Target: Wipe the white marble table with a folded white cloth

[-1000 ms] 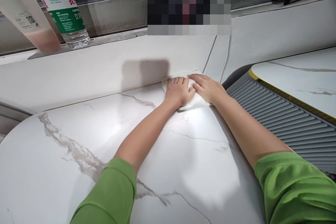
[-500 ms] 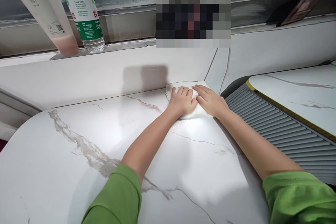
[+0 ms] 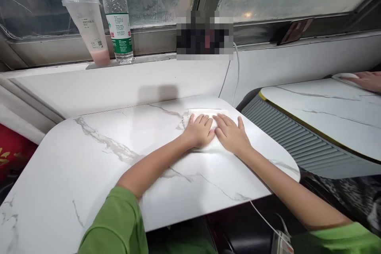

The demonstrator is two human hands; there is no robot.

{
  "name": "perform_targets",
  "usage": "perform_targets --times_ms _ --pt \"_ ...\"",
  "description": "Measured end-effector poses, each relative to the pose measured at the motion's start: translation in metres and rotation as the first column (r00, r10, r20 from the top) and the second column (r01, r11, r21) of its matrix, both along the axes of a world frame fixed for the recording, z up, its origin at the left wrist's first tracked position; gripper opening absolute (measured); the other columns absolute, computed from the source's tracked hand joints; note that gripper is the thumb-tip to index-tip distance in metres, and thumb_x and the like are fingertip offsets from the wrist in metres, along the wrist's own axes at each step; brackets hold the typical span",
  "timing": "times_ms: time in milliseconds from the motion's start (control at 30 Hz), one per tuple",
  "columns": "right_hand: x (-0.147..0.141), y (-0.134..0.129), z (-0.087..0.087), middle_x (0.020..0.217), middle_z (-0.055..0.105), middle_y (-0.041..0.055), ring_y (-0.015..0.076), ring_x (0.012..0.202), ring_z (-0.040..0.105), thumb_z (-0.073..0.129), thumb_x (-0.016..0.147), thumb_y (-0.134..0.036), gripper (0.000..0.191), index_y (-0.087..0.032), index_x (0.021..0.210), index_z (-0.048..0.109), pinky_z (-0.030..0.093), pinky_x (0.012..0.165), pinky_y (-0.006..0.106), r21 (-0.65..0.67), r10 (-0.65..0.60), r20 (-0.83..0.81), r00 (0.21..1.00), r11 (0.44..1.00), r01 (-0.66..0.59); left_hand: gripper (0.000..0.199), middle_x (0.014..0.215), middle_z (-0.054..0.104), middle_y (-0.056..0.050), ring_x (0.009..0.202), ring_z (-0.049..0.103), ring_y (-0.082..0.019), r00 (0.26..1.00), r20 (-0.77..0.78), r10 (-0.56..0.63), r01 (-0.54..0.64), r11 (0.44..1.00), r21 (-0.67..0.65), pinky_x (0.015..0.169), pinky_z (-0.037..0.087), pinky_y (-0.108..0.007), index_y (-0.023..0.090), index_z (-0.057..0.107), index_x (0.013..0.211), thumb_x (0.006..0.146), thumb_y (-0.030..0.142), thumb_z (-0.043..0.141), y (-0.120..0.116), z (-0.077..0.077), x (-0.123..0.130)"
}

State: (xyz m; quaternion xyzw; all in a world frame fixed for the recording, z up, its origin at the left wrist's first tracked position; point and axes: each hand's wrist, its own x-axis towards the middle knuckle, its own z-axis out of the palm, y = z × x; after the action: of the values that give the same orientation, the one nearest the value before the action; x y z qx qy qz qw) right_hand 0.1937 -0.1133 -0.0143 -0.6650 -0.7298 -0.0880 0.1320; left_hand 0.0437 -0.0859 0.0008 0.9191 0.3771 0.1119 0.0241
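Observation:
A folded white cloth (image 3: 210, 147) lies on the white marble-patterned table (image 3: 104, 174), toward its right end near the wall. My left hand (image 3: 200, 131) rests flat on the cloth's left part with the fingers stretched forward. Beside it, my right hand (image 3: 231, 133) lies palm down on the right part, its fingers spread and the outermost one pointing away from the others. The two thumbs nearly meet at the middle. Both palms hide much of the cloth.
On the window ledge stand a plastic cup with a pink drink (image 3: 89, 31) and a water bottle (image 3: 120, 27). A cable (image 3: 237, 71) hangs down the wall. Another table (image 3: 327, 115) is at right, where another person's hand (image 3: 370, 81) touches a cloth.
Both hands and the cloth have come back from the wall-side edge toward me. My right hand's fingers are spread wider. The view has shifted, bringing the other person's hand into sight.

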Motion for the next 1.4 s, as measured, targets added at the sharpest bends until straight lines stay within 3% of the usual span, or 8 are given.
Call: perform_targets --times_ms 133,300,500,600,767,1033,1167,1400 --pt "-0.027 -0.055 -0.001 0.141 0.046 0.0180 0.0286 0.131 0.041 0.021 0.092 -0.025 0.051 -0.010 0.133 0.046 0.015 0.108 0.066 0.016 -0.021 0.025 0.999 1.000 0.020 0.050 0.149 0.035 -0.015 0.138 0.028 -0.025 0.997 -0.025 -0.079 0.079 0.997 0.009 0.114 0.018 -0.049 0.006 0.034 0.141 0.097 0.028 0.029 -0.045 0.001 -0.025" --pt "-0.049 -0.117 0.000 0.140 0.047 0.0175 0.0300 0.130 0.041 0.021 0.093 -0.025 0.051 -0.010 0.137 0.044 0.013 0.108 0.068 0.054 0.077 0.071 0.995 0.995 -0.081 0.053 0.149 0.033 -0.017 0.140 0.026 -0.029 0.993 -0.065 -0.100 0.098 0.994 -0.043 0.113 0.017 -0.053 0.004 0.031 0.142 0.097 0.031 0.025 -0.107 0.010 -0.057" --pt "-0.042 -0.123 0.007 0.131 0.056 0.0162 0.0286 0.123 0.048 0.029 0.093 -0.033 0.050 -0.010 0.131 0.052 0.027 0.109 0.055 0.013 0.309 0.093 0.946 0.950 -0.312 0.049 0.143 0.041 -0.018 0.135 0.033 -0.030 0.994 -0.051 -0.092 0.088 0.993 -0.074 0.113 0.020 -0.052 0.004 0.039 0.136 0.095 0.030 0.031 -0.128 0.021 -0.066" --pt "-0.036 -0.103 0.002 0.140 0.049 0.0140 0.0283 0.130 0.042 0.027 0.094 -0.033 0.050 -0.013 0.135 0.047 0.031 0.106 0.055 0.019 0.313 0.045 0.949 0.949 -0.314 0.042 0.138 0.046 -0.018 0.129 0.040 -0.027 0.999 -0.007 -0.043 0.042 0.994 -0.104 0.114 0.021 -0.048 0.006 0.047 0.127 0.091 0.025 0.037 -0.114 0.021 -0.058" --pt "-0.037 -0.049 -0.007 0.137 0.051 0.0140 0.0262 0.128 0.044 0.028 0.092 -0.031 0.049 -0.012 0.132 0.050 0.026 0.110 0.053 0.053 0.354 -0.030 0.935 0.935 -0.352 0.044 0.142 0.042 -0.016 0.134 0.033 -0.024 0.992 0.101 0.071 -0.058 0.990 -0.126 0.116 0.015 -0.048 0.007 0.041 0.132 0.092 0.022 0.032 -0.075 0.012 -0.049" --pt "-0.050 0.051 0.013 0.109 0.066 0.0131 0.0265 0.103 0.056 0.036 0.084 -0.020 0.035 -0.014 0.102 0.065 0.043 0.088 0.038 0.118 0.269 -0.078 0.960 0.959 -0.259 0.038 0.132 0.051 -0.012 0.126 0.043 -0.022 0.976 0.129 0.176 -0.161 0.979 -0.124 0.114 0.020 -0.042 0.012 0.046 0.126 0.091 0.023 0.034 0.034 0.005 -0.043" --pt "-0.057 0.092 0.017 0.103 0.068 0.0130 0.0260 0.099 0.058 0.037 0.083 -0.016 0.035 -0.013 0.103 0.065 0.042 0.084 0.035 0.075 0.214 -0.077 0.974 0.975 -0.209 0.033 0.129 0.054 -0.010 0.123 0.045 -0.021 0.971 0.133 0.196 -0.181 0.976 -0.120 0.110 0.027 -0.037 0.014 0.050 0.119 0.090 0.022 0.037 0.080 0.006 -0.045" --pt "-0.057 0.132 0.012 0.109 0.068 0.0133 0.0259 0.101 0.059 0.036 0.084 -0.017 0.038 -0.012 0.108 0.064 0.043 0.086 0.035 0.041 0.240 -0.108 0.965 0.971 -0.237 0.034 0.129 0.055 -0.007 0.122 0.046 -0.018 0.956 0.150 0.251 -0.233 0.964 -0.132 0.110 0.026 -0.035 0.016 0.052 0.119 0.091 0.022 0.034 0.108 0.007 -0.046"
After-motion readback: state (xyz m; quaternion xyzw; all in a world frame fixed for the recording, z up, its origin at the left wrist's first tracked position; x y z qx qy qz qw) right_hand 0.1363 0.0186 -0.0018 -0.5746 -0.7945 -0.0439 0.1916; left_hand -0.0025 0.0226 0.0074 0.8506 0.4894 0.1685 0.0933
